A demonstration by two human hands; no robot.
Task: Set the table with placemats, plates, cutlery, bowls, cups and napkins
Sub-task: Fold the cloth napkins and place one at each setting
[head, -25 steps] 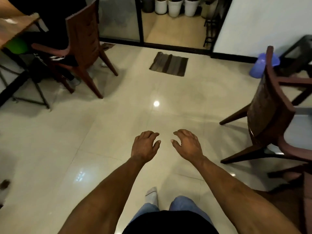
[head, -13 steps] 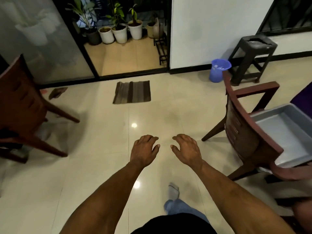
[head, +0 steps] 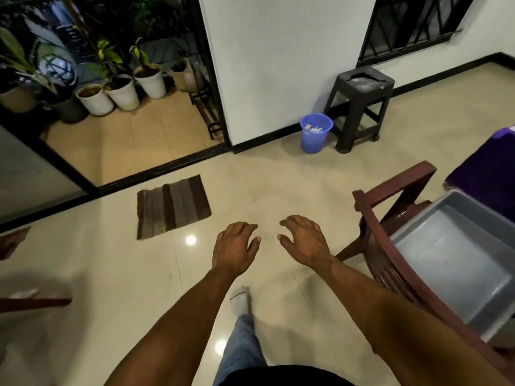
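Note:
My left hand (head: 234, 246) and my right hand (head: 305, 240) hover side by side over the tiled floor, palms down, fingers loosely curled, holding nothing. A grey plastic bin (head: 451, 257) rests on the seat of a brown wooden chair (head: 390, 263) to the right of my right hand; the part of its inside that shows is bare. No placemats, plates, cutlery, bowls, cups or napkins are in view.
A striped floor mat (head: 172, 207) lies ahead left by the sliding door. A blue waste bin (head: 316, 133) and a dark stool (head: 359, 107) stand at the wall. A purple cloth surface (head: 490, 174) is at far right. Potted plants (head: 122, 93) stand outside.
The view has swung to the right: the left chair has slid out of frame, and the right chair with the grey bin has come closer. Both hands keep their pose.

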